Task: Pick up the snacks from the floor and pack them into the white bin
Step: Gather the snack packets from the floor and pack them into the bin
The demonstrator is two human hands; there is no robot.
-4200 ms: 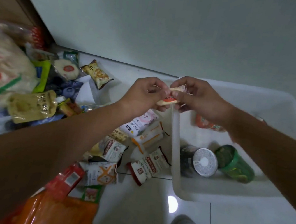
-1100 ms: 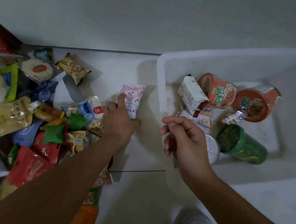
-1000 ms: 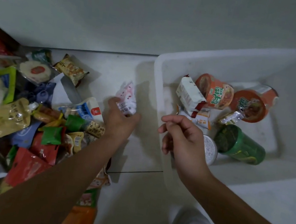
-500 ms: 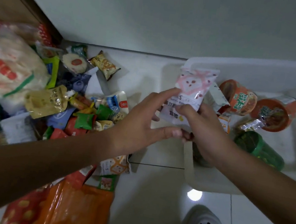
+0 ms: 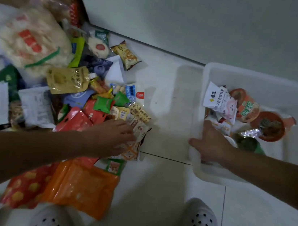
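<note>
The left hand (image 5: 115, 135) rests fingers-down on small packets (image 5: 138, 128) at the edge of the snack pile (image 5: 82, 92) on the floor (whether it grips one, I cannot tell). The right hand (image 5: 210, 143) lies open on the bin (image 5: 202, 93) rim; a pink packet (image 5: 225, 105) lies inside on the cups (image 5: 247, 107).

white bin (image 5: 212, 173), orange packet (image 5: 80, 185), black-dotted white shoe (image 5: 200, 222)
</note>
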